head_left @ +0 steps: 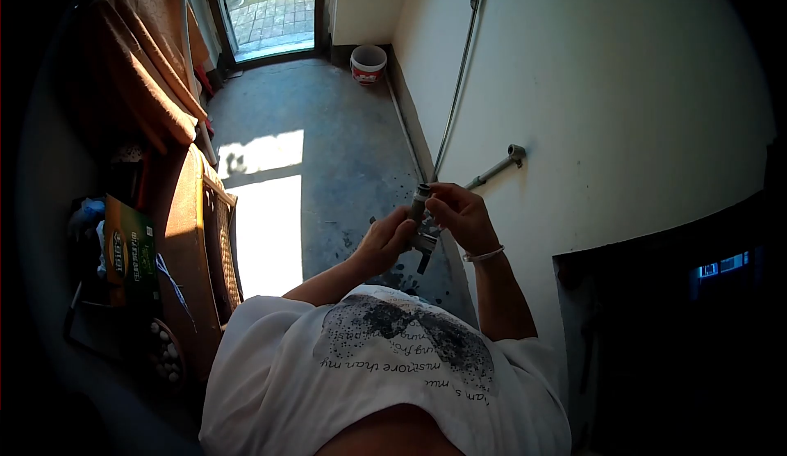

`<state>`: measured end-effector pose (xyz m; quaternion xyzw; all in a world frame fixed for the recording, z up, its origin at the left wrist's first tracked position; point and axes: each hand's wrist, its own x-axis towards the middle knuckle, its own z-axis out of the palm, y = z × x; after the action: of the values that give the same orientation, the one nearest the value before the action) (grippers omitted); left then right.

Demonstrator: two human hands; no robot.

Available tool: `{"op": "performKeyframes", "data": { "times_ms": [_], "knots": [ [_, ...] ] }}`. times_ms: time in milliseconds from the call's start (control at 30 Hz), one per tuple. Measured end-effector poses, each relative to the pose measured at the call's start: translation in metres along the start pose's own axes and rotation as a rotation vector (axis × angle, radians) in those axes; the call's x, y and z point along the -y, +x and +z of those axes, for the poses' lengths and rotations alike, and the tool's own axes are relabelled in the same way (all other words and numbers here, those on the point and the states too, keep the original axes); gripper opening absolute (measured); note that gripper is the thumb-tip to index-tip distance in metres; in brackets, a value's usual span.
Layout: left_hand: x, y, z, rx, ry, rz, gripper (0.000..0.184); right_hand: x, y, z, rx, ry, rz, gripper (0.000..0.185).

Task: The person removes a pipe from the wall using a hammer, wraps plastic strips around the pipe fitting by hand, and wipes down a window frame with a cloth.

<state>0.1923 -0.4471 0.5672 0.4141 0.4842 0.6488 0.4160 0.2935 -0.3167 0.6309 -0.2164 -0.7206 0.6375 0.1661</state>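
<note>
Just above my shirt front, my left hand (387, 239) is wrapped round a dark grey pipe fitting or faucet part (419, 207) that stands roughly upright. My right hand (461, 212) is at the top of the same part, its fingers curled and pinched at the light band near the upper end. Whether the right fingers hold some small thing there is too small to tell. Below the hands, a metal piece (424, 243) with a dark end sticks out. Behind my right hand a grey pipe (494, 167) with a fitting at its end comes off the wall.
A white and red bucket (368, 66) stands by the doorway. Pipes (459, 70) run along the right wall. At the left are a wooden cabinet (182, 210), a brown cloth (135, 46), a green box (131, 251) and a bowl of white round things (166, 353).
</note>
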Motion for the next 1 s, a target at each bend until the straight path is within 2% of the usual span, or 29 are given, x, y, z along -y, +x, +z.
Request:
{"op": "performKeyframes", "data": {
  "times_ms": [67,133,167,233,333,400,433,500,633,667,700,733,767,800,833,867,933,967,1000],
  "knots": [
    [0.004,0.000,-0.003,-0.003,0.095,0.040,0.033,-0.003,-0.001,0.002,-0.013,0.003,-0.014,0.027],
    [0.006,0.000,-0.007,0.009,0.353,0.097,0.030,-0.001,-0.002,0.002,-0.027,0.006,-0.026,0.024],
    [0.006,0.000,-0.007,0.008,0.354,0.097,0.030,0.003,-0.003,0.001,0.018,0.028,-0.021,0.020],
    [0.004,0.000,-0.008,-0.001,0.478,0.234,0.027,0.005,-0.005,-0.003,0.061,0.053,-0.015,0.017],
    [0.002,0.000,-0.008,0.020,0.507,0.249,0.027,0.002,-0.005,-0.006,0.082,0.121,0.005,0.013],
    [0.002,-0.001,-0.009,0.031,0.489,0.230,0.028,0.001,-0.004,-0.003,-0.012,0.026,-0.151,0.012],
    [0.003,-0.001,-0.009,0.044,0.470,0.210,0.029,0.003,-0.004,-0.002,-0.010,0.027,-0.152,0.012],
    [0.002,-0.002,-0.010,0.071,0.408,0.158,0.031,0.007,-0.004,0.000,0.009,-0.236,-0.418,0.012],
    [0.008,-0.001,-0.012,0.138,0.217,0.061,0.036,0.002,-0.002,-0.003,0.014,-0.288,-0.417,0.010],
    [0.008,-0.001,-0.013,0.140,0.218,0.060,0.036,-0.004,-0.001,-0.005,-0.035,-0.035,-0.256,0.009],
    [0.006,0.001,-0.014,0.174,0.053,-0.069,0.037,-0.010,-0.001,-0.007,-0.082,0.217,-0.091,0.008],
    [0.005,0.002,-0.015,0.204,-0.115,-0.198,0.039,-0.012,0.002,-0.010,-0.082,0.217,-0.088,0.008],
    [0.004,0.003,-0.015,0.203,-0.117,-0.200,0.039,-0.014,0.006,-0.014,-0.168,0.393,-0.093,0.008],
    [0.003,0.005,-0.013,0.159,-0.381,-0.282,0.040,-0.018,0.010,-0.019,-0.256,0.570,-0.097,0.008],
    [0.003,0.006,-0.012,0.113,-0.644,-0.360,0.042,-0.030,0.013,-0.032,-0.190,0.474,-0.074,0.012],
    [0.003,0.007,-0.013,0.111,-0.645,-0.360,0.042,-0.041,0.012,-0.034,-0.188,0.474,-0.072,0.012],
    [0.007,0.011,-0.015,0.027,-0.894,-0.390,0.047,-0.044,0.006,-0.028,-0.307,-0.379,-0.104,0.024],
    [0.013,0.011,-0.017,0.025,-0.895,-0.390,0.047,-0.042,0.002,-0.025,-0.258,-0.559,-0.199,0.045],
    [0.018,0.011,-0.021,0.062,-1.007,-0.425,0.047,-0.040,-0.001,-0.020,-0.256,-0.558,-0.197,0.045]
  ]
}}
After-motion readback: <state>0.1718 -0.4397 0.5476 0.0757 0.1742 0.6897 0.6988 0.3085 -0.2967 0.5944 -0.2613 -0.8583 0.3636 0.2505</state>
